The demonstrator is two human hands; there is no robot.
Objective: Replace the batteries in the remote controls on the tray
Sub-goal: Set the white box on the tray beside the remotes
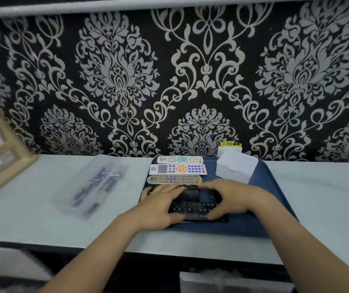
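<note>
Three long remote controls are laid face up, side by side and crosswise, at the far end of a dark blue plastic tray (222, 228): a white remote with green keys (180, 159), a white remote with an orange ring (177, 169) and a beige remote with purple keys (174, 179). Nearer on the tray, a black remote control with small pale keys (196, 208) is gripped at its ends by the left hand (160, 205) and the right hand (229, 199).

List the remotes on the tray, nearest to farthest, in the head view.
Nearest first: black remote → beige remote → white remote with orange pad → white remote with green buttons.
</note>
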